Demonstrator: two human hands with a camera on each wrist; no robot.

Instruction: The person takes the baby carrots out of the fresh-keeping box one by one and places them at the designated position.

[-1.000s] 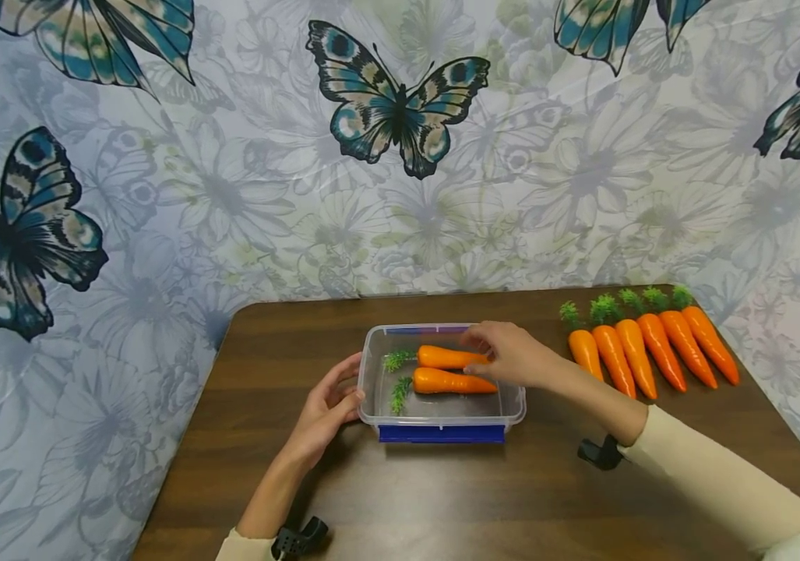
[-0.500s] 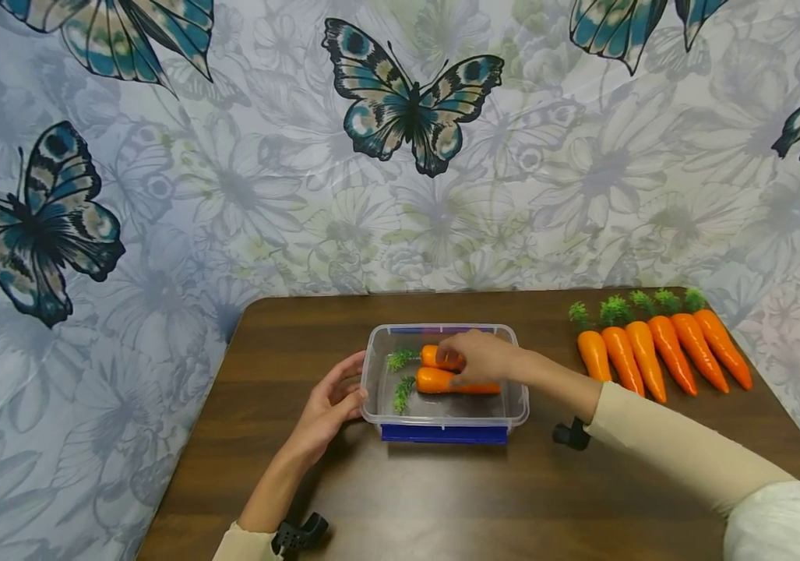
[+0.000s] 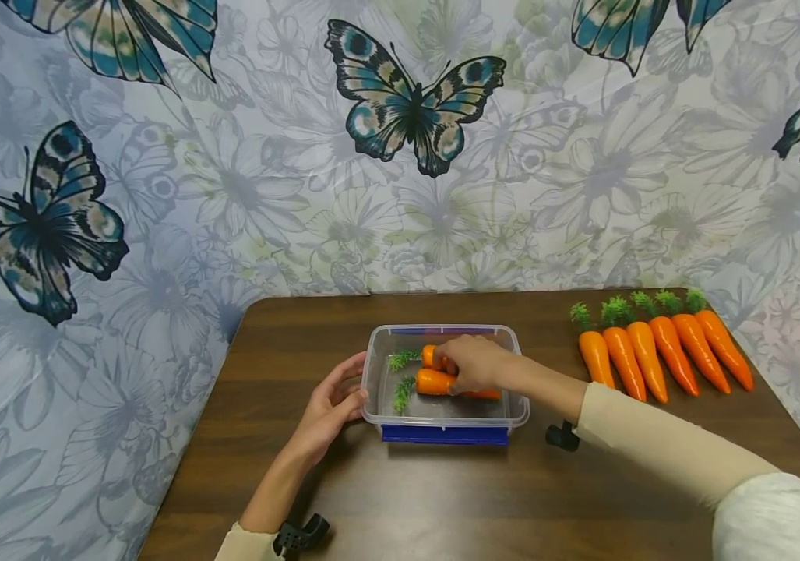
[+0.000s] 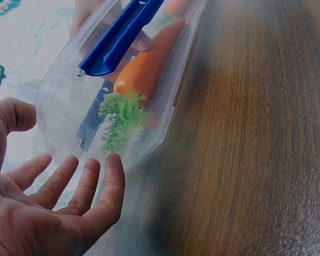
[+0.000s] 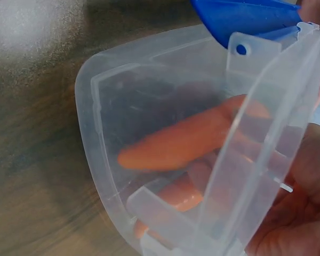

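A clear plastic box (image 3: pixel 445 421) with a blue latch (image 3: pixel 444 435) stands on the table, two carrots with green tops lying side by side in it. My left hand (image 3: pixel 329 405) touches the box's left end; in the left wrist view its fingers (image 4: pixel 114 181) are spread and loosely bent there. Reaching inside, my right hand (image 3: pixel 473 363) curls its fingers over the rear carrot (image 3: pixel 428 356), covering most of it. The thumb lies against the front carrot (image 3: pixel 433 382), which also shows in the left wrist view. Through the box wall, the right wrist view shows a carrot (image 5: pixel 176 141) below the fingers.
Several more carrots (image 3: pixel 646 358) lie in a row at the table's right, tops toward the back. The brown wooden table (image 3: pixel 442 499) meets a butterfly-patterned cloth (image 3: pixel 259 234) behind. A black wrist strap (image 3: pixel 301 535) sits on the left wrist.
My right hand has moved left and down into the box, from the carrots' tips toward their thick ends, its fingers now around the rear carrot. The left hand stays at the box.
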